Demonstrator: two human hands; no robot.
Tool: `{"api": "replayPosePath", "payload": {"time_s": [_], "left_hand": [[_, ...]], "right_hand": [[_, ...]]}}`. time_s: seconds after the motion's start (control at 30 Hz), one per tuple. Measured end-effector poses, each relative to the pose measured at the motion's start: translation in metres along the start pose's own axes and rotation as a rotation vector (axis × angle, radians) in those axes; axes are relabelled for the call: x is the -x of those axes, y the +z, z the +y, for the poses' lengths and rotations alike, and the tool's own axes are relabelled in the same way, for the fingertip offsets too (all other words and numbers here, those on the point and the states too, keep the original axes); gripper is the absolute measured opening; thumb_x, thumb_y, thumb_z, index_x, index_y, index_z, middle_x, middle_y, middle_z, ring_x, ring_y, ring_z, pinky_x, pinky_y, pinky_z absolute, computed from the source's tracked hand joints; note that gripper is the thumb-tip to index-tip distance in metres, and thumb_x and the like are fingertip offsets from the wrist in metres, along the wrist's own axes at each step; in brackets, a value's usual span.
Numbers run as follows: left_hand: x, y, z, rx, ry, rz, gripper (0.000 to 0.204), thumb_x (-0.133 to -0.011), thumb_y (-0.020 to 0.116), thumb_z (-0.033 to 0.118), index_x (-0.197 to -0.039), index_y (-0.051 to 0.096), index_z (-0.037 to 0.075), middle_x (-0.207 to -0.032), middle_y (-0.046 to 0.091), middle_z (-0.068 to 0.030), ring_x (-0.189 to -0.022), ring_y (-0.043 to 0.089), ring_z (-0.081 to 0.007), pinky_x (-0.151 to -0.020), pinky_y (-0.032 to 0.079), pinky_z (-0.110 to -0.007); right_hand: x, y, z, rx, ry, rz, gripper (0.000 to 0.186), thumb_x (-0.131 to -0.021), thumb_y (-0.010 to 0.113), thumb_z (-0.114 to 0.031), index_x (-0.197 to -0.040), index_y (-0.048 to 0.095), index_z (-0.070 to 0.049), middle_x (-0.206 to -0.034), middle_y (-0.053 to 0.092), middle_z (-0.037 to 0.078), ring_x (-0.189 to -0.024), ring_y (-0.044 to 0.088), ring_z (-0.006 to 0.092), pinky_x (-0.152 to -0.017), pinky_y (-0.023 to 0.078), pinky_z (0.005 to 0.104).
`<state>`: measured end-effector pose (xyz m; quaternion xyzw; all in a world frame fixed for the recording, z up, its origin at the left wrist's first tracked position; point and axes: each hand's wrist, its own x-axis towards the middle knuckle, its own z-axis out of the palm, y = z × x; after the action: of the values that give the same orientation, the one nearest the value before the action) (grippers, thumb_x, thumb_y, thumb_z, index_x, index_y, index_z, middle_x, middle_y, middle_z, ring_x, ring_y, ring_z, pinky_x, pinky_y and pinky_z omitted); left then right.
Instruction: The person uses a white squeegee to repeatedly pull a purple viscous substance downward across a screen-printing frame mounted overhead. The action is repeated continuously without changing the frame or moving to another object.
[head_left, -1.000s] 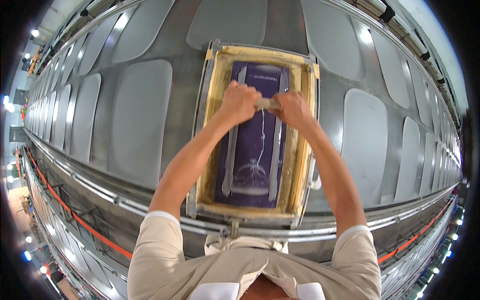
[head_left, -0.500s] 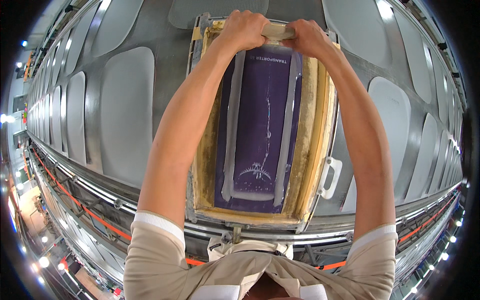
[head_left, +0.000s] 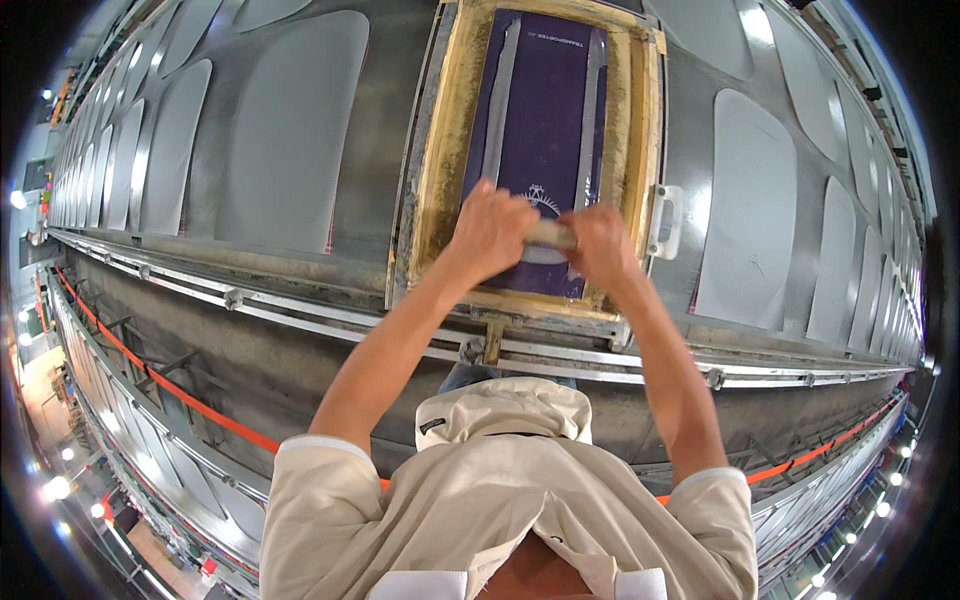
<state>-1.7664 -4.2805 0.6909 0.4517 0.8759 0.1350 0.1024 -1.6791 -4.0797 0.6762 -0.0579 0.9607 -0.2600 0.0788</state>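
A screen-printing squeegee (head_left: 550,236) lies across the near part of a purple printing screen (head_left: 540,110). Both ends of it are gripped: my left hand (head_left: 493,228) has its fingers wrapped round one, and my right hand (head_left: 603,243), slightly smeared by motion, round the other. Between the hands its pale bar shows; its blade is hidden. White line artwork shows on the purple mesh just beyond the hands, with grey strips down both sides. A yellowed, stained screen frame (head_left: 437,170) surrounds the mesh and rests on the long dark table.
A white handle (head_left: 668,222) sticks out from the frame's right side. Grey rounded panels lie in rows, such as a left panel (head_left: 290,130) and a right panel (head_left: 752,210). A metal rail (head_left: 300,306) runs along the near table edge, with an orange strip (head_left: 215,412) below.
Both hands have drawn the squeegee from the far end of the screen to its near end. My view has shifted, so the frame appears higher in the picture.
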Motion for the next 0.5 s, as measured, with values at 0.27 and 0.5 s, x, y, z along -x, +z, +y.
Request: {"api": "replayPosePath", "payload": {"time_s": [0.27,0.5], "left_hand": [[0.060,0.010,0.036,-0.002,0.000,0.124,0.040,-0.064,0.081,0.016,-0.103,0.072,0.012,-0.100,0.065,0.0005,-0.097,0.060,-0.0209,-0.093,0.041,-0.040],[0.068,0.017,0.036,-0.082,0.023,0.030,0.028,-0.071,0.074,0.018,-0.098,0.071,0.011,-0.100,0.064,-0.0013,-0.099,0.058,-0.0219,-0.092,0.041,-0.040]], "right_hand": [[0.038,-0.028,0.016,-0.181,0.248,0.367,0.044,-0.091,0.073,-0.040,-0.115,0.070,-0.003,-0.118,0.068,0.019,-0.114,0.061,0.0377,-0.099,0.048,0.0466],[0.018,0.003,0.141,-0.220,0.825,0.726,0.040,-0.103,0.057,-0.039,-0.113,0.067,-0.002,-0.096,0.071,0.017,-0.091,0.067,0.0318,-0.082,0.050,0.0457]]}}
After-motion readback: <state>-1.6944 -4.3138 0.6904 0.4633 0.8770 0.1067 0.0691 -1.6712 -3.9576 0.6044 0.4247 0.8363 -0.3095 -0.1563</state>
